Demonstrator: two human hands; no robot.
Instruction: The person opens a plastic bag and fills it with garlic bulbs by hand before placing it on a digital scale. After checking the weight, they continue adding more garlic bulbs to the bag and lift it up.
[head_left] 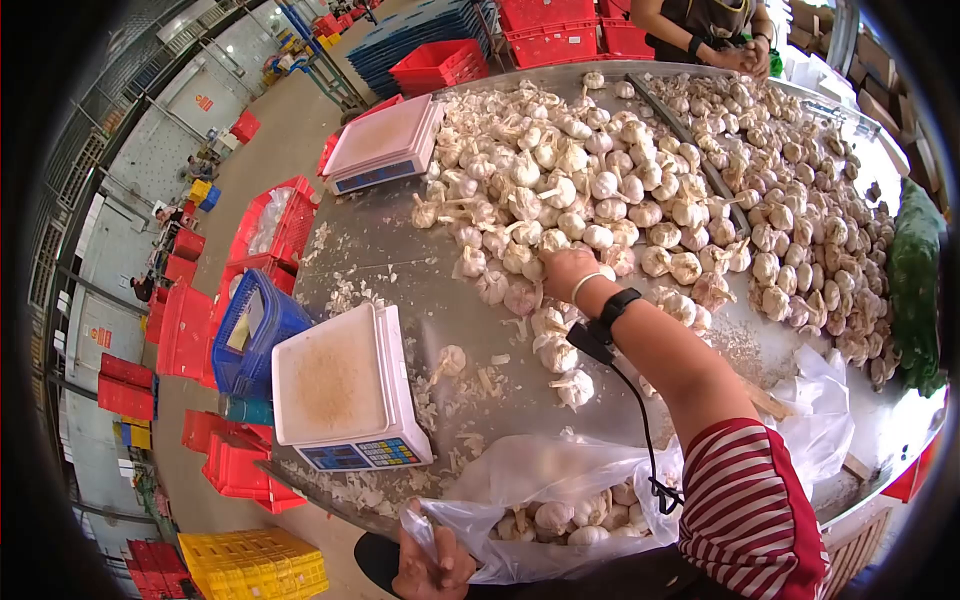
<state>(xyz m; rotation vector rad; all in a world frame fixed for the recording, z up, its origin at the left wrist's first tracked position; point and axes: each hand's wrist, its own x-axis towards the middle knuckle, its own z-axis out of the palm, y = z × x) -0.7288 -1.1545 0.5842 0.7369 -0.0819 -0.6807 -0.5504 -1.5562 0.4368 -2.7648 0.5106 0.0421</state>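
Note:
My right hand (570,270) is at the near edge of a big heap of garlic bulbs (560,150) on the metal table. Its fingers are curled down among the bulbs, and what they hold is hidden by the back of the hand. At the table's front edge my left hand (432,562) is closed on the gathered rim of a clear plastic bag (470,515). Several garlic bulbs (560,517) lie in that bag. A few loose bulbs (572,388) rest on the metal between bag and heap.
To the left stand a near scale (335,380) and a far scale (380,140). A divider bar (690,140) separates a second garlic heap (800,220), beside a green sack (915,290). Another plastic bag (825,400) lies right. A person's hands (745,58) show at the far side.

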